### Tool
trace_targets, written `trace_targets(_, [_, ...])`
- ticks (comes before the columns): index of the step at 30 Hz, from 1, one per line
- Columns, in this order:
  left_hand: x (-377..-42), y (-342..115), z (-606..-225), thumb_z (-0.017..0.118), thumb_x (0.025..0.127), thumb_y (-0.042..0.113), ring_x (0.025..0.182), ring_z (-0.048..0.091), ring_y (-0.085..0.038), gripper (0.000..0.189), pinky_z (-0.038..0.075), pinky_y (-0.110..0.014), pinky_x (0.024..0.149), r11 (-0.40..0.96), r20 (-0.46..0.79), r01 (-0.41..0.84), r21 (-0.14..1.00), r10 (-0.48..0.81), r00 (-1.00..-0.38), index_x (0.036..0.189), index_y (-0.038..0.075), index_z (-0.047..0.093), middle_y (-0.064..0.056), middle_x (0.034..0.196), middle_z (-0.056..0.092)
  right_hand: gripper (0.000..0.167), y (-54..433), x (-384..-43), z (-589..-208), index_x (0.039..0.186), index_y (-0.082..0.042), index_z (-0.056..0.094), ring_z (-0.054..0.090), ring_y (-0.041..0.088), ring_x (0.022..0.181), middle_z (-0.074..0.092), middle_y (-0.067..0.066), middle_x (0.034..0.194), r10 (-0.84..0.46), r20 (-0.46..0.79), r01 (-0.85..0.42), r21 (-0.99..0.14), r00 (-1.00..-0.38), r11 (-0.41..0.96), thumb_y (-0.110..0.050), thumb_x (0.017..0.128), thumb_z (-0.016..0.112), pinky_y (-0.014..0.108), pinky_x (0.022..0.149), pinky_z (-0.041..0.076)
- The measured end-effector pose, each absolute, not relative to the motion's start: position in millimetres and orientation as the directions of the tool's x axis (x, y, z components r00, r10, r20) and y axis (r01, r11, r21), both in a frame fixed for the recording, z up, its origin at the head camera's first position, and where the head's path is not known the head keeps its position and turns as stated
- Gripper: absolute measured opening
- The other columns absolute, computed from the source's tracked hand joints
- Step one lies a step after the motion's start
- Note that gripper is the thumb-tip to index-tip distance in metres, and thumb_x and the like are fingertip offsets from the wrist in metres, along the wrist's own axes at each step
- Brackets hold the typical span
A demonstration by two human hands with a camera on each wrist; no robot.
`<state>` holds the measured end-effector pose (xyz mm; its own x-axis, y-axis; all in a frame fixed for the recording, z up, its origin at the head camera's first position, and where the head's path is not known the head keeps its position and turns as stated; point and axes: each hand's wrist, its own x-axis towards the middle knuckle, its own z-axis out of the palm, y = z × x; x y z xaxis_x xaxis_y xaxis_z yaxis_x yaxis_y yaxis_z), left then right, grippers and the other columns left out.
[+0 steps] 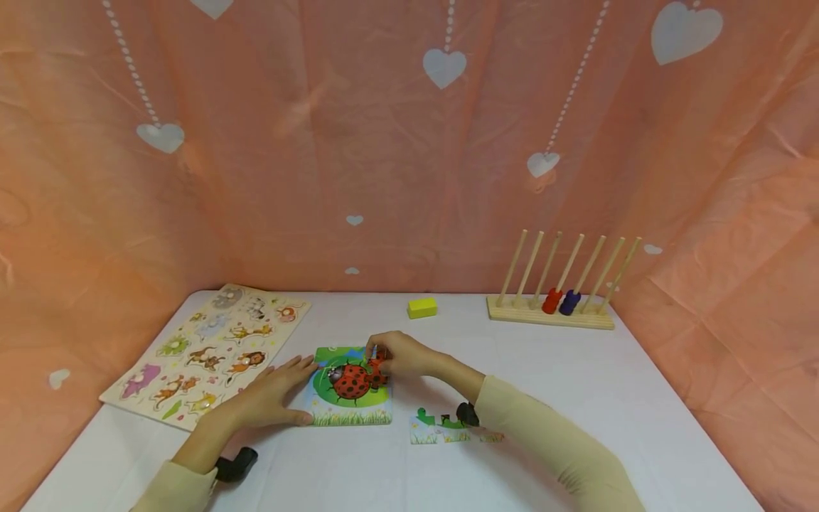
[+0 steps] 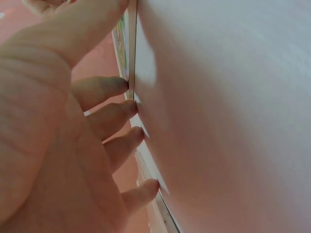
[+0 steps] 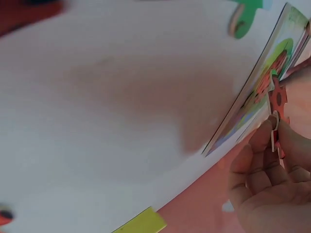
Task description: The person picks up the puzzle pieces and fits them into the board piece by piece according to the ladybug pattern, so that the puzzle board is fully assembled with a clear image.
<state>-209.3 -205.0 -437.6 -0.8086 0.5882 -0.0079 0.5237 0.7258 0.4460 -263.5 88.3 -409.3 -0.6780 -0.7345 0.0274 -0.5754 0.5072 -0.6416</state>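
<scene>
A square ladybug puzzle board (image 1: 352, 418) lies flat on the white table, its picture showing a red ladybug on green. My right hand (image 1: 403, 354) is over the board's right side and pinches a red, black-spotted puzzle piece (image 3: 278, 99) between thumb and fingers. That piece stands on edge above the printed ladybug in the right wrist view. At the board's left edge my left hand (image 1: 271, 395) rests with fingers spread and fairly straight, thumb by the lower left corner. In the left wrist view, its fingertips (image 2: 130, 107) touch down beside the board.
Loose puzzle pieces (image 1: 422, 431) lie right of the board, partly under my right forearm. A wooden animal peg puzzle (image 1: 217, 341) lies at left. Behind are a yellow block (image 1: 422, 308) and a wooden peg rack (image 1: 550, 321) with red and blue beads. Cloth walls surround the table.
</scene>
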Motion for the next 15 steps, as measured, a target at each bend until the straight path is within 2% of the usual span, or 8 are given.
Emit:
trace_targets(3, [-209,-205,-437,0.078,0.078,0.054,0.141,0.027,-0.054,0.096,0.019,-0.079,0.103,0.727,-0.006,0.522,0.446,0.586,-0.81,0.146,-0.005,0.045,-0.029,0.154,0.034,0.022,77,-261,-410,0.102,-0.006,0.066,0.046,0.008,0.067,0.06,0.001,0.08,-0.723,0.02,-0.59,-0.593,-0.691,0.548,0.007,0.085,0.073,0.02,0.061,0.04])
trace_targets(6, [-208,-205,-436,0.078,0.078,0.054,0.141,0.027,-0.054,0.097,0.019,-0.079,0.103,0.725,-0.005,0.52,0.452,0.585,-0.811,0.146,-0.005,0.044,-0.029,0.154,0.034,0.024,70,-258,-410,0.102,-0.009,0.066,0.051,0.009,0.074,0.065,0.001,0.087,-0.706,0.014,-0.609,-0.52,-0.708,0.599,-0.001,0.083,0.079,0.023,0.067,0.044])
trace_targets(11, [-207,-204,-435,0.078,0.078,0.054,0.141,0.027,-0.054,0.096,0.019,-0.079,0.103,0.722,-0.003,0.523,0.454,0.588,-0.809,0.146,-0.005,0.044,-0.029,0.154,0.034,0.035,65,-252,-409,0.111,-0.011,0.064,0.058,0.011,0.088,0.068,0.001,0.105,-0.688,-0.021,-0.629,-0.386,-0.725,0.675,-0.012,0.082,0.083,0.026,0.078,0.049])
trace_targets(15, [-207,-205,-435,0.078,0.078,0.053,0.141,0.027,-0.054,0.096,0.019,-0.079,0.103,0.721,-0.001,0.525,0.453,0.59,-0.808,0.146,-0.006,0.044,-0.029,0.154,0.034,0.041,64,-248,-410,0.116,-0.011,0.064,0.058,0.01,0.09,0.063,0.0,0.105,-0.699,-0.034,-0.662,-0.292,-0.714,0.69,-0.016,0.081,0.085,0.024,0.077,0.049])
